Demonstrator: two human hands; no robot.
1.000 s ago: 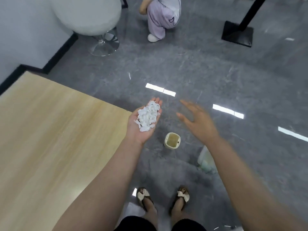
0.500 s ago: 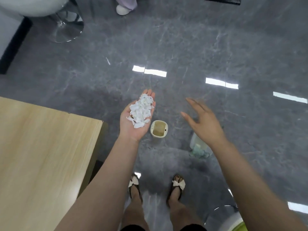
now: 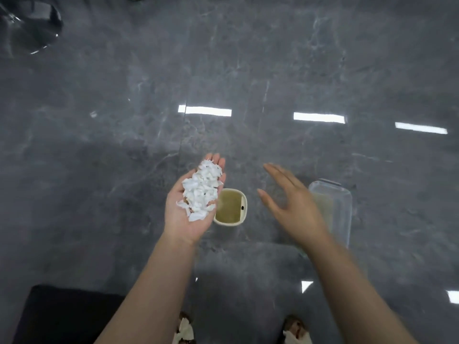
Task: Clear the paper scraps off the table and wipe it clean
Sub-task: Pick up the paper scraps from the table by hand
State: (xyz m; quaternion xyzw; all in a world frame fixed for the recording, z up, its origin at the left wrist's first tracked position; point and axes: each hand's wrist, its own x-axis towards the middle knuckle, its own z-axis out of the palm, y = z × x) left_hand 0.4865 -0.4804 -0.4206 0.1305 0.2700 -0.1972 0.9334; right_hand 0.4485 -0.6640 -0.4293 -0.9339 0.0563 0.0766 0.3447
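Note:
A heap of white paper scraps (image 3: 201,189) lies in the upturned palm of my left hand (image 3: 191,204), whose fingers are stretched out flat. On the floor just right of and below that hand stands a small cream bin (image 3: 231,207) with a brownish inside. My right hand (image 3: 290,204) hovers to the right of the bin, fingers straight, holding nothing. The table is out of view.
A clear plastic container (image 3: 332,207) stands on the grey marble floor (image 3: 223,70), partly behind my right hand. A chrome chair base (image 3: 29,28) sits at the top left. A dark shape (image 3: 67,314) fills the bottom left. My sandalled feet (image 3: 185,330) show at the bottom.
The view has tipped further down and the wooden table has left the frame. Both hands now sit closer over the cream bin, the scraps still resting on my left palm.

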